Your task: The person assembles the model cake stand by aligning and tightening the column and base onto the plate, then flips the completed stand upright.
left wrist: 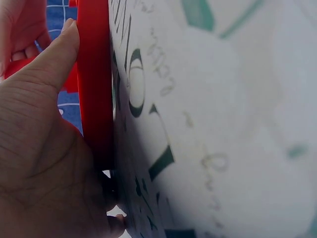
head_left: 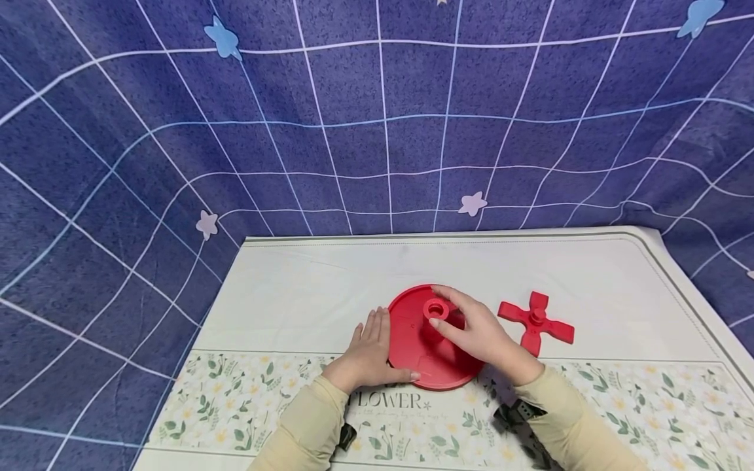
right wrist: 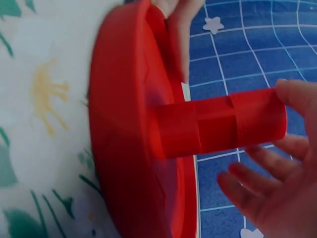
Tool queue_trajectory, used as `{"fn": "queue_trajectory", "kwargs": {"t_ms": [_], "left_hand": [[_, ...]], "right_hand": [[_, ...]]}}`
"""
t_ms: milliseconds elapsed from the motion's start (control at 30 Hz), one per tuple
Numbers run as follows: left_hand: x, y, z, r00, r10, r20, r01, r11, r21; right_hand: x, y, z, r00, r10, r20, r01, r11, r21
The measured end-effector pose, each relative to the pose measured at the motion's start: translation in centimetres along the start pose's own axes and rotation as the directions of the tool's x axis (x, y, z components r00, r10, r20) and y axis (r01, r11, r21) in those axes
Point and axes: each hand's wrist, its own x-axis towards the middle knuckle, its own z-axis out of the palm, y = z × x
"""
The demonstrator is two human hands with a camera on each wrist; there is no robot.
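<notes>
A round red base [head_left: 406, 340] with a raised rim lies on the table. From its middle rises a red hollow post [head_left: 436, 309], standing upright; the right wrist view shows the post [right wrist: 218, 126] with stepped sections. My right hand [head_left: 480, 330] holds the post near its top, thumb on the near side and fingers round the far side. Against the base's left rim rests my left hand [head_left: 372, 353], its fingers straight and its thumb along the near rim. In the left wrist view that thumb [left wrist: 62, 52] touches the rim, while the fingertips are mostly hidden.
A red four-armed cross piece [head_left: 537, 318] with a round hub lies right of the base. The table has a white cover [head_left: 306, 288] with a flower-printed band [head_left: 224, 399] at the front. Behind hangs a blue gridded cloth [head_left: 353, 144] with stars.
</notes>
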Motion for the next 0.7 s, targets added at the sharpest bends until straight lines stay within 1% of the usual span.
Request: {"fn": "queue_trajectory", "kwargs": {"t_ms": [67, 100, 167, 267, 333, 433, 700], "left_hand": [[0.1, 0.0, 0.1, 1.0, 0.001, -0.004, -0.001, 1.0, -0.009], [0.1, -0.1, 0.2, 1.0, 0.001, -0.004, -0.001, 1.0, -0.01], [0.1, 0.0, 0.2, 1.0, 0.0, -0.003, 0.0, 1.0, -0.009], [0.1, 0.0, 0.1, 1.0, -0.001, 0.004, 0.001, 1.0, 0.0], [0.1, 0.1, 0.0, 1.0, -0.001, 0.006, 0.001, 1.0, 0.003], [0.0, 0.1, -0.1, 1.0, -0.002, 0.009, 0.002, 1.0, 0.003], [0.0, 0.1, 0.0, 1.0, 0.001, 0.001, -0.001, 1.0, 0.007]], "right_hand": [[0.1, 0.2, -0.1, 0.999, -0.014, 0.045, 0.012, 0.999, 0.047], [0.1, 0.2, -0.2, 0.998, -0.009, 0.069, 0.004, 0.997, 0.074], [0.2, 0.2, -0.4, 0.994, 0.021, 0.104, -0.034, 0.991, 0.128], [0.2, 0.1, -0.6, 0.989, 0.074, 0.126, -0.096, 0.979, 0.181], [0.2, 0.1, -0.6, 0.988, 0.098, 0.116, -0.119, 0.974, 0.191], [0.2, 0.0, -0.5, 0.99, 0.11, 0.091, -0.125, 0.975, 0.181], [0.1, -0.1, 0.4, 0.991, 0.129, -0.036, -0.126, 0.989, 0.08]]}}
